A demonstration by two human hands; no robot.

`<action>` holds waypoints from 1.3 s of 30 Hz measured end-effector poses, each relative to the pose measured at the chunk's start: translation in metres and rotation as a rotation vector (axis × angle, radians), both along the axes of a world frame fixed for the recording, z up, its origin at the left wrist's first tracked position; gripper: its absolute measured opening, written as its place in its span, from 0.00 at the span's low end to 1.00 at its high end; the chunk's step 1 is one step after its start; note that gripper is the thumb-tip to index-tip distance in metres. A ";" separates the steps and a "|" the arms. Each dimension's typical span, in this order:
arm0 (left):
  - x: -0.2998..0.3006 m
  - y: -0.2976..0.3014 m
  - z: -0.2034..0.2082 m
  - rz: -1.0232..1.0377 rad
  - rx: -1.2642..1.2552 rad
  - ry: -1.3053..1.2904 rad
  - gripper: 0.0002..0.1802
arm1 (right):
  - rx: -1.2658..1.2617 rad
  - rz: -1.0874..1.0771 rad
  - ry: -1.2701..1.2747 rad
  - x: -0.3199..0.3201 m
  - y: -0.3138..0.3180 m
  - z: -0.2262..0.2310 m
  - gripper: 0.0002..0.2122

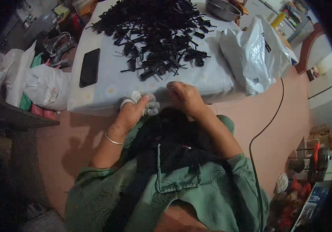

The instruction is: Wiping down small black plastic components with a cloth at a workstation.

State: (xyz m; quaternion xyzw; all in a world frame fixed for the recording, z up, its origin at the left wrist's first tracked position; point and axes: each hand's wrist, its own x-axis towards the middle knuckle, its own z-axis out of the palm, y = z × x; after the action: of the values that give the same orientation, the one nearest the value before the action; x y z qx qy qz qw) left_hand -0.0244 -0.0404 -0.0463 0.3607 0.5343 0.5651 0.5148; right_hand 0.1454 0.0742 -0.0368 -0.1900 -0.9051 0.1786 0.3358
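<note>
At the table's near edge my left hand (137,108) is closed, its thumb bare and a white and grey cloth or glove (144,103) about its fingers. Whatever it grips is hidden by that cloth. Just to the right, my right hand (186,98) is closed in a pinch, with a small thin shiny thing (171,88) at the fingertips, too small to name. Beyond both hands, a big heap of small black plastic parts (154,31) with thin stems spreads over the white-covered table (108,73).
A dark phone (90,67) lies on the table's left side. On the right stand a white plastic bag (247,54) and a metal bowl (223,9). More white bags (48,87) fill a shelf at left. A black cable (264,129) hangs down at right.
</note>
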 end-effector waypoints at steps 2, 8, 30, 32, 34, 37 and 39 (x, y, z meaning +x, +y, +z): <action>0.000 0.002 -0.008 0.046 0.072 0.062 0.12 | -0.065 -0.011 0.041 0.004 0.000 -0.006 0.07; -0.006 -0.036 0.048 -0.439 0.072 -0.071 0.14 | -0.448 -0.255 -0.076 0.063 0.006 -0.018 0.08; 0.003 0.013 -0.030 -0.971 0.201 0.761 0.17 | -0.930 0.037 -0.665 0.111 -0.089 -0.168 0.10; 0.001 0.006 -0.069 -0.898 0.206 1.140 0.19 | -1.002 0.053 -0.591 0.119 -0.085 -0.168 0.11; 0.012 0.000 -0.083 -0.943 -0.003 1.178 0.21 | -1.067 0.084 -0.514 0.119 -0.083 -0.166 0.13; 0.021 0.003 -0.094 -1.014 -0.255 1.229 0.30 | -1.038 -0.039 -0.507 0.126 -0.086 -0.166 0.12; 0.026 0.007 -0.082 -1.081 -0.465 1.283 0.19 | -0.778 0.041 -1.012 0.150 -0.095 -0.178 0.11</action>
State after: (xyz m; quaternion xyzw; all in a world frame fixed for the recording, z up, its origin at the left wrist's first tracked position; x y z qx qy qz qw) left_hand 0.0012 -0.0333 -0.1281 0.6994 0.5787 -0.1926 0.3726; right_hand 0.2953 -0.0209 -0.2151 -0.3416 -0.8241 0.3888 -0.2301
